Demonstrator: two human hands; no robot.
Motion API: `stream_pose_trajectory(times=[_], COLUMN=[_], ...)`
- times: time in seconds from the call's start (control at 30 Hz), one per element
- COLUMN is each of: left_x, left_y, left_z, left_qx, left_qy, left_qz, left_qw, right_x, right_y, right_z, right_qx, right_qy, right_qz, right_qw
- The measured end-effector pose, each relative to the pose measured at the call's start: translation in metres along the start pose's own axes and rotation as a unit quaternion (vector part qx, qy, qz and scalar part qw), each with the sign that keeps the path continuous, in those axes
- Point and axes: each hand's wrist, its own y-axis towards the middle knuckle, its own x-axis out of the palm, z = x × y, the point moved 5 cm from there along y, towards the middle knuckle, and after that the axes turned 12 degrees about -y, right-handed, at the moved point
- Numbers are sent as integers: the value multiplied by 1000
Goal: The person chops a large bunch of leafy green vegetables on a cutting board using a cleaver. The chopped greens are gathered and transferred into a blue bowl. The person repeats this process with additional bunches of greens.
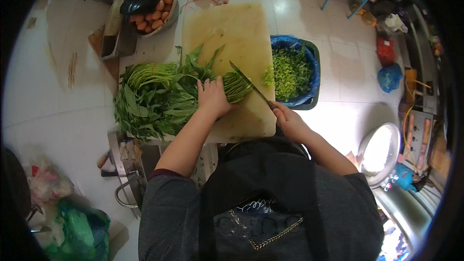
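My left hand (213,96) presses down on a bunch of leafy green stems (235,86) lying across a worn cutting board (239,32). The cut ends of the bunch point right, towards the blade. My right hand (290,121) grips a knife (252,84) by its handle, the blade slanting up and left just beside those ends. Chopped green pieces (268,76) lie at the board's right edge. To the left, more leafy greens (152,108) are heaped, among them a bunch of stems tied with a red band (153,69).
A tub lined with a blue bag (315,79) holds chopped greens (290,74) against the board's right side. Brown eggs (156,16) fill a metal bowl behind, beside a metal container (112,45). A sink faucet (125,192) stands lower left; a large metal pan (380,154) is at right.
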Motion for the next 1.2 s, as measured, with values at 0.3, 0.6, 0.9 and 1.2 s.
stream_pose_trajectory(times=[0.3,0.6,0.9,1.2], left_x=[15,13,13,29], left_y=[3,7,4,9], left_z=[-1,-2,-4,-4], left_qx=[3,-3,-21,-4], left_qy=[-98,-118,-115,-99], left_qz=[23,14,21,35], left_qw=[995,993,993,994], right_x=[-4,27,0,14], right_y=[8,114,7,42], right_z=[3,-17,-27,-19], right_qx=[73,44,32,95], right_qy=[41,57,58,6], right_qz=[-96,-53,-38,-96], right_qw=[992,996,997,991])
